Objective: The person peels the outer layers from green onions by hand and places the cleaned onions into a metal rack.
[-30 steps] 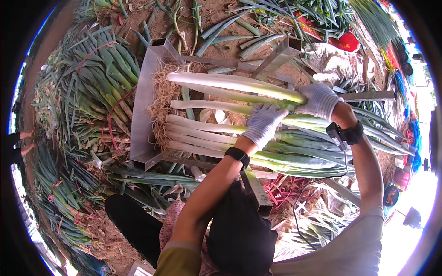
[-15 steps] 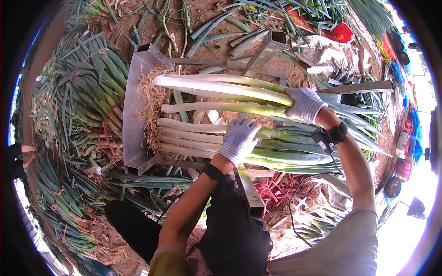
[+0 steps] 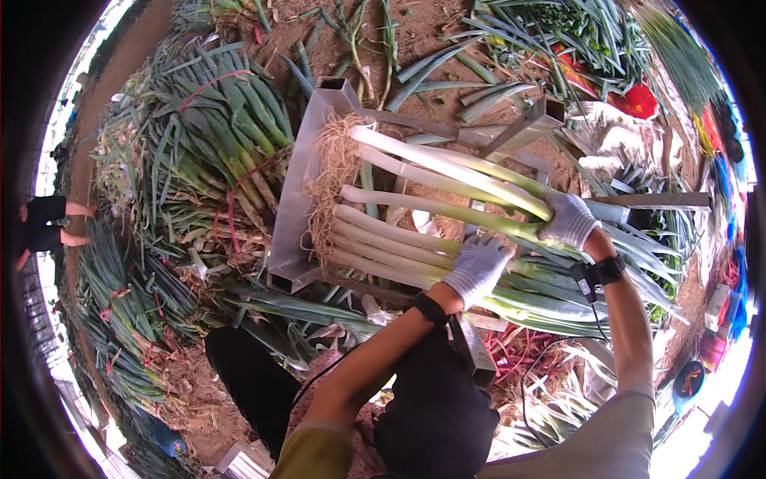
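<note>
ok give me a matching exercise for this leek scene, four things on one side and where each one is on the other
Things:
1. left hand
2. right hand
3. roots
4. tied leek bundles

Places:
A. against the upright metal plate
B. on the ground left of the frame
C. gripping the top leeks where white turns green
D. resting on the lower leeks in the stack

Pairs: 1-D, 2-C, 3-A, 4-B
</note>
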Motion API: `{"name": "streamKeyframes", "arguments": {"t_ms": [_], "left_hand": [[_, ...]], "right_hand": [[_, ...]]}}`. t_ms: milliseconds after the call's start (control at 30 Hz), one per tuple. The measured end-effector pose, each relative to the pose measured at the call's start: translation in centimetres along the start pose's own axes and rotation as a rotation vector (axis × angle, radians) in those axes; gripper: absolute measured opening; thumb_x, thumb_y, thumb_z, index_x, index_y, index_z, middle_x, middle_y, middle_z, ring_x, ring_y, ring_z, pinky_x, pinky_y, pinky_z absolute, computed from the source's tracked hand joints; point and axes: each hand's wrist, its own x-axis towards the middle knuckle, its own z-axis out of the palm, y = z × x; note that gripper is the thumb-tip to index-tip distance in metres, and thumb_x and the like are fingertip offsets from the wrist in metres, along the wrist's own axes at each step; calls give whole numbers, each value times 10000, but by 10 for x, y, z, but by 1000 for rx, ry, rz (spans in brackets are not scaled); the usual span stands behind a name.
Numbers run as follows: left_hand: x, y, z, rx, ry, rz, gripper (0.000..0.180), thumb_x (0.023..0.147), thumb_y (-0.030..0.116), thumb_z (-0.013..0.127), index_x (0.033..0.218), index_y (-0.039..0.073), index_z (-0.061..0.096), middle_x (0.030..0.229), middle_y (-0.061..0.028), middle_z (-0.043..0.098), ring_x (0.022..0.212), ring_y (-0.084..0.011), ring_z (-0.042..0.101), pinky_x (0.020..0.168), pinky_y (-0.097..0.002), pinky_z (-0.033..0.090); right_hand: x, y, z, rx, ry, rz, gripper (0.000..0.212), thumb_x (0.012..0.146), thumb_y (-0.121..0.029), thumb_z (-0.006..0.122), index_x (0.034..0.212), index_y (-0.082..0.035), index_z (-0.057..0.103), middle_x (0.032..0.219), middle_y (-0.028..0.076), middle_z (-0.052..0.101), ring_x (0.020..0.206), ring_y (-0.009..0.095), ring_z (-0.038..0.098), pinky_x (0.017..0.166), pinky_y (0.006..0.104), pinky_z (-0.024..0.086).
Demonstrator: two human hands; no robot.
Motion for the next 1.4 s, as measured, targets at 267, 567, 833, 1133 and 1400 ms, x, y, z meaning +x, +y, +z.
{"name": "streamKeyframes", "arguments": {"t_ms": [267,567,833,1133,1400], "left_hand": [[1,1,-12,43,-65,45,368,710,113,610,1073,90,558,1000,-110,526,986,-279,505,864,-456,364],[5,4,-16,46,-11,147,341,696,115,623,1037,122,605,988,-83,536,959,-265,510,847,-440,379],[-1,-3,-13,7,-27,101,308,724,159,623,1029,131,586,979,-67,545,960,-263,512,848,-430,374],[7,3,-23,-44,215,44,623,658,271,721,1204,86,486,1108,-124,496,1138,-310,437,1037,-491,268],[1,-2,-10,-17,94,-26,577,756,311,647,1254,82,466,1209,-133,477,1185,-321,406,1060,-459,248]], "right_hand": [[1,-21,-27,-120,104,-31,399,570,-212,710,931,-75,607,756,176,614,719,365,601,643,419,480],[11,-9,-16,-129,-9,18,408,521,-201,714,905,-96,622,754,167,627,730,351,616,677,412,498],[-17,-28,1,-6,22,7,435,522,-218,699,916,-58,607,786,191,619,767,378,591,665,431,472],[-34,-21,15,-13,65,2,466,565,-287,762,944,-69,601,758,172,624,742,372,597,655,427,474],[-29,-30,-8,-20,-107,-82,461,646,-293,760,996,-45,594,838,180,616,780,366,591,657,401,462]]}}
